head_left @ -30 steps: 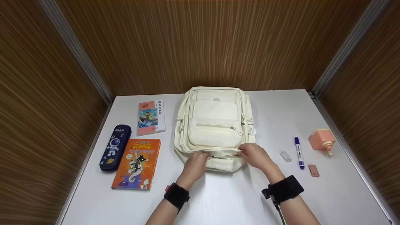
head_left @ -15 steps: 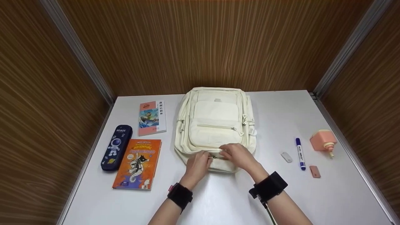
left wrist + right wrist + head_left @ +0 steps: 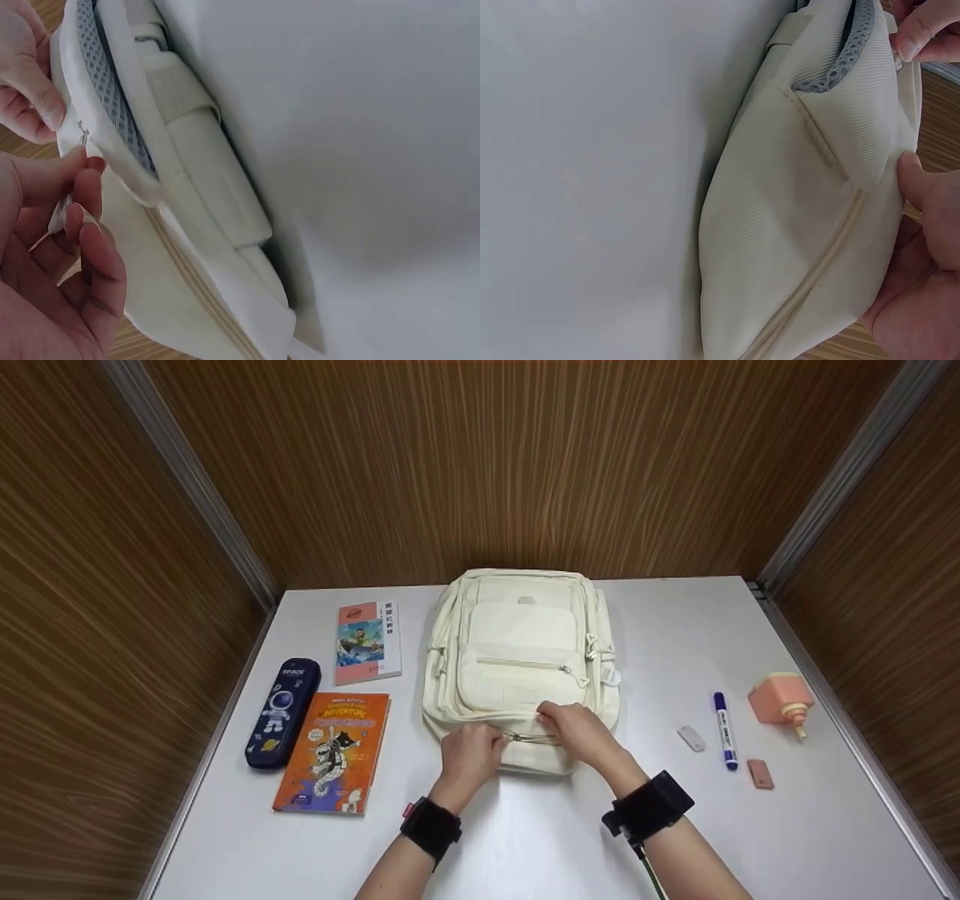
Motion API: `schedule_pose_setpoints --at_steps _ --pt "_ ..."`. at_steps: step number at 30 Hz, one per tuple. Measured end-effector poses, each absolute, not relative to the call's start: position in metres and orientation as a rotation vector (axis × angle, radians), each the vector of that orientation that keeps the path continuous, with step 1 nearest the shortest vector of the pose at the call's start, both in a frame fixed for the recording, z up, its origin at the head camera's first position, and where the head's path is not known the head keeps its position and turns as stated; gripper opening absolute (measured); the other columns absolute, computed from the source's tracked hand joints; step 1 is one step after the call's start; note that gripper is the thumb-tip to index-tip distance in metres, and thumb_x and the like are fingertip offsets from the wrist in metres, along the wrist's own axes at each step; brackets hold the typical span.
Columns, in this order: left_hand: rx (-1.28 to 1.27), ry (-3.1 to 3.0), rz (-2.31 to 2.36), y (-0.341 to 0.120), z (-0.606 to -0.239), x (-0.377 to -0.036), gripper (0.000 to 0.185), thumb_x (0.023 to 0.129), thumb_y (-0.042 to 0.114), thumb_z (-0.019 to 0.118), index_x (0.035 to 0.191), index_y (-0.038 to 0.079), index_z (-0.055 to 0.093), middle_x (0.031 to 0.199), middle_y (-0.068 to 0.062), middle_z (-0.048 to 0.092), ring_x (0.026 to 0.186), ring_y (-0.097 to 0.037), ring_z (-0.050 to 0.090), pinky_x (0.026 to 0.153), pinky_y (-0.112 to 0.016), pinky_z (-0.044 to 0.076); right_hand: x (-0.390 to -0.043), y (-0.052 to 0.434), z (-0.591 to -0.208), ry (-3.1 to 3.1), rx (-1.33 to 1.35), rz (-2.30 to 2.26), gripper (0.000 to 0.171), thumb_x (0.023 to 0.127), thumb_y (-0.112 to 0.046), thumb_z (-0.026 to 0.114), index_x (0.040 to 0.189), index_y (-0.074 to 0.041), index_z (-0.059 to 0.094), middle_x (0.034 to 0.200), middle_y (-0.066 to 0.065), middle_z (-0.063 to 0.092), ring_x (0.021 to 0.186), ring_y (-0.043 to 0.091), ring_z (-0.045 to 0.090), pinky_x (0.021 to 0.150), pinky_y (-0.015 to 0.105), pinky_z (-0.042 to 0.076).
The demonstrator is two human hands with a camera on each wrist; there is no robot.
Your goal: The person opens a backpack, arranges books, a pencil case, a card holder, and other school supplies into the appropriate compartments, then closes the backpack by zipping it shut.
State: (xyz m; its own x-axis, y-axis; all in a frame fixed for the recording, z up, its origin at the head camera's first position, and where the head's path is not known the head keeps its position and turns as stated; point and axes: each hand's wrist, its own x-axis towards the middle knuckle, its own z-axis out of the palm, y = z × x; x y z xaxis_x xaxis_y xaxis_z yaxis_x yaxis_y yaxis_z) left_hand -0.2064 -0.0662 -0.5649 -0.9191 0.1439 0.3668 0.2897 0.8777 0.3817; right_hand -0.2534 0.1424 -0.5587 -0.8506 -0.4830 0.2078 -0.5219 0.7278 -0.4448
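Left hand (image 3: 466, 751) pinching the cream backpack (image 3: 520, 660) fabric, right hand (image 3: 577, 729) gripping its zipper pull (image 3: 516, 736); keep fabric taut, pulling along the track.

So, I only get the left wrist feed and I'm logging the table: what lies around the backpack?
Observer: Left of the backpack lie a navy pencil case, an orange book and a pink book.
Operator: And on its right?
Observer: A blue marker, a small grey block, a small brown block and a peach dispenser.
Operator: Is the front pocket zipped?
Observer: Its zip looks closed, with the pull at the right end.
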Motion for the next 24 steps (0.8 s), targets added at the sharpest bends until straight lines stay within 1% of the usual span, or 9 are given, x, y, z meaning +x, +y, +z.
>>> schedule_pose_setpoints --at_steps 5,12,18,24 --pt "-0.341 -2.727 -0.628 -0.071 -0.562 -0.206 0.011 0.082 0.027 0.078 0.074 0.02 0.079 0.063 0.004 0.065 0.055 -0.017 0.059 0.046 -0.033 0.042 -0.252 0.148 -0.558 -2.897 0.768 0.754 0.013 0.099 -0.021 0.058 0.102 -0.011 0.067 0.073 -0.001 0.063 0.067 0.02 0.062 0.064 0.041 0.05" --pt "-0.298 -2.713 -0.606 -0.081 -0.563 -0.205 0.014 0.08 0.027 0.079 0.068 0.02 0.077 0.063 0.002 0.066 0.057 -0.02 0.061 0.047 -0.035 0.044 -0.251 0.154 -0.559 -2.923 0.726 0.795 0.014 0.099 -0.022 0.058 0.102 -0.013 0.067 0.067 -0.005 0.056 0.062 0.016 0.055 0.063 0.039 0.049" --pt "-0.272 -2.729 -0.608 -0.091 -0.563 -0.206 0.012 0.082 0.028 0.078 0.074 0.02 0.079 0.07 -0.002 0.07 0.061 -0.024 0.065 0.048 -0.039 0.045 -0.251 0.158 -0.561 -2.896 0.731 0.794 0.013 0.098 -0.022 0.059 0.101 -0.012 0.067 0.071 -0.003 0.061 0.065 0.017 0.059 0.064 0.041 0.05" --pt "-0.255 -2.754 -0.663 -0.105 -0.561 -0.207 0.01 0.083 0.028 0.078 0.077 0.02 0.079 0.073 0.0 0.071 0.061 -0.022 0.065 0.049 -0.037 0.045 -0.251 0.16 -0.562 -2.888 0.734 0.81 0.013 0.099 -0.021 0.058 0.102 -0.011 0.067 0.072 -0.002 0.062 0.067 0.019 0.061 0.067 0.043 0.051"
